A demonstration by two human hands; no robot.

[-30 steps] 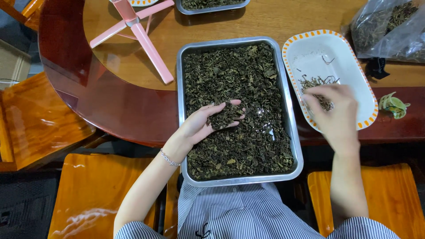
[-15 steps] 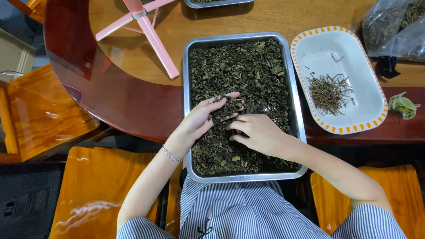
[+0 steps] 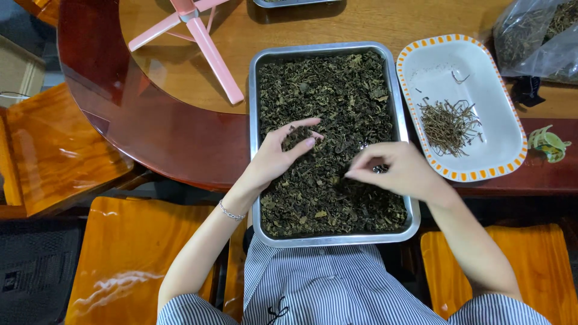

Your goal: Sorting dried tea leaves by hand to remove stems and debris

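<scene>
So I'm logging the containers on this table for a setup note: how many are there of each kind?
Metal trays: 2, the full one under both hands and one at the top edge
White dish with orange rim: 1
Clear plastic bag: 1
Total: 4

Orange-checked white dish (image 3: 503, 129), pink stand (image 3: 201, 36)

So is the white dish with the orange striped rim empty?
No, the white dish with the orange striped rim holds a small pile of thin brown stems.
</scene>
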